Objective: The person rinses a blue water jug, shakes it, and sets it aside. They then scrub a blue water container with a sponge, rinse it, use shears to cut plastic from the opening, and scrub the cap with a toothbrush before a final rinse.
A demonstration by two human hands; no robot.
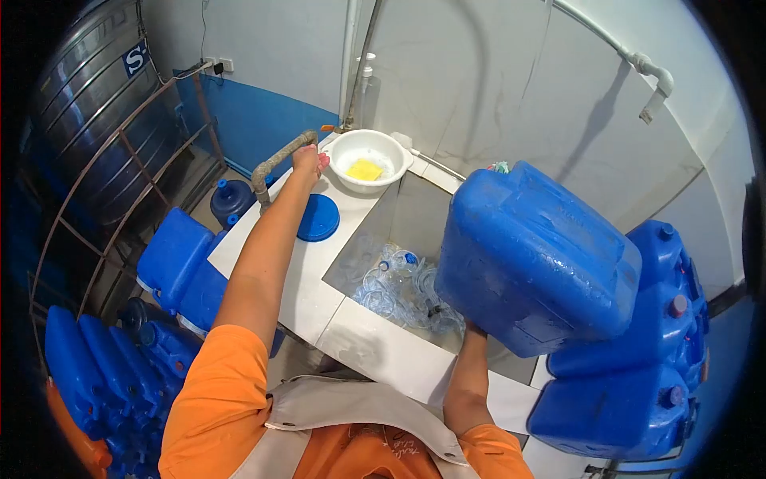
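Just left of the left hand (306, 163) runs a bent metal pipe (275, 162); a small red item (323, 160) shows at the hand, but whether the fingers close on it I cannot tell. Nearer the person than that hand lies a round blue lid (319, 218); to its right sits a white bowl (341, 177) with a yellow sponge (364, 170). The right hand (474, 334) grips the tilted blue jug (536, 259) at its lower end, fingers mostly hidden. More blue jugs (610, 411) stand right of that grip.

We can pass over the sink (419, 211), left half. Jug (538, 259) blocks the right; bowl (363, 188) crowds the far-left corner.
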